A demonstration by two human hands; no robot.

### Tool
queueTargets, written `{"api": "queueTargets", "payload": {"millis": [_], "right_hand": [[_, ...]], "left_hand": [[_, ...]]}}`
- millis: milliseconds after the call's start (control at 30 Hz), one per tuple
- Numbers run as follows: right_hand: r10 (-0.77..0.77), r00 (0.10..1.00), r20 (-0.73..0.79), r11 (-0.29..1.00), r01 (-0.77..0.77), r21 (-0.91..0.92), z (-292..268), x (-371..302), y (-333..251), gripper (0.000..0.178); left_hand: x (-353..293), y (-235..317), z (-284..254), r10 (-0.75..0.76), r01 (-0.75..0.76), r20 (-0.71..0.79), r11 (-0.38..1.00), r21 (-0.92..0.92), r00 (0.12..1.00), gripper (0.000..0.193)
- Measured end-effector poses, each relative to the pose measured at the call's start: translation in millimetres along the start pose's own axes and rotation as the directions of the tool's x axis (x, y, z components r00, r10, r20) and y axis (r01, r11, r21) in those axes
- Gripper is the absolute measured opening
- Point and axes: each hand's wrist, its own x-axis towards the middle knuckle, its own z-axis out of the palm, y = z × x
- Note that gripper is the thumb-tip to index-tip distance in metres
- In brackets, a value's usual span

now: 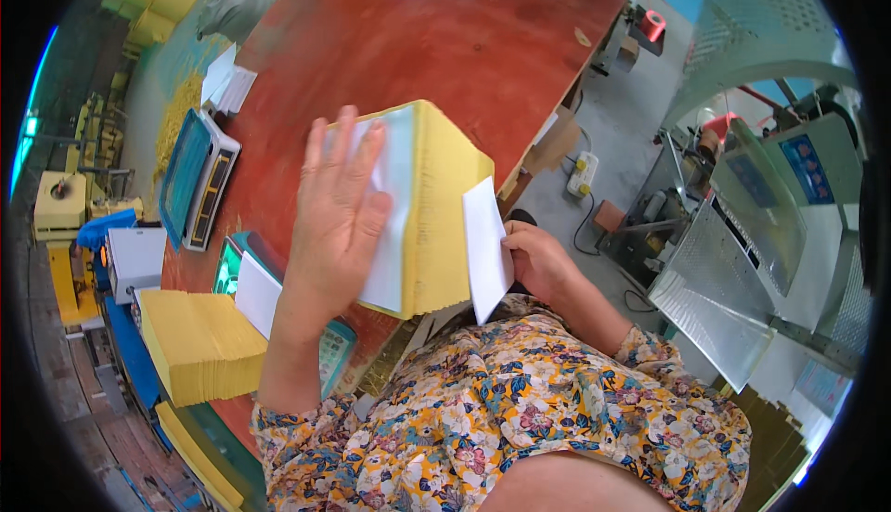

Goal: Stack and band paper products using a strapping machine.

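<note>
A thick block of yellow paper sheets [444, 224] stands at the edge of the red table in front of me. A pale bluish-white sheet [396, 206] covers its left face. My left hand [336, 220] lies flat against that sheet, fingers stretched out and slightly apart. On the block's right side, a stiff white card [486, 250] stands tilted against it. My right hand [538, 257] pinches this card by its right edge, with part of the fingers hidden behind it.
Left on the red table [399, 34] are a weighing scale [212, 187], folded white cards [227, 85] and a calculator [336, 354]. Another yellow paper block [200, 345] sits nearer. A power strip [582, 175] lies on the floor; metal-panelled machinery [715, 280] stands at right.
</note>
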Motion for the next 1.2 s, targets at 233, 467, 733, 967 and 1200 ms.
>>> {"api": "queueTargets", "payload": {"millis": [233, 467, 733, 967, 1200], "right_hand": [[-0.239, 0.969, -0.055, 0.954, 0.224, -0.200, 4, -33, -25, 0.013], [-0.394, 0.905, -0.160, 0.902, 0.347, -0.258, -41, -94, -46, 0.014], [-0.385, 0.691, -0.612, 0.918, 0.356, -0.175, -76, -173, -10, 0.016], [-0.359, 0.731, -0.581, 0.928, 0.345, -0.140, -108, -157, -7, 0.021], [-0.268, 0.855, -0.444, 0.793, 0.458, 0.402, -136, -123, 33, 0.014]], "left_hand": [[-17, -28, 12, -0.264, 0.199, -0.043, 0.815, -0.544, 0.964, 0.057], [-102, -144, 175, -0.294, 0.137, 0.144, -0.044, -0.990, 0.945, 0.057], [-49, -67, 307, 0.128, 0.367, 0.433, 0.351, -0.861, 0.892, 0.048], [-47, -114, 428, 0.132, 0.490, 0.681, -0.792, -0.364, 0.720, 0.057], [-7, -114, 358, 0.148, 0.454, 0.434, -0.159, -0.877, 0.889, 0.056]]}}
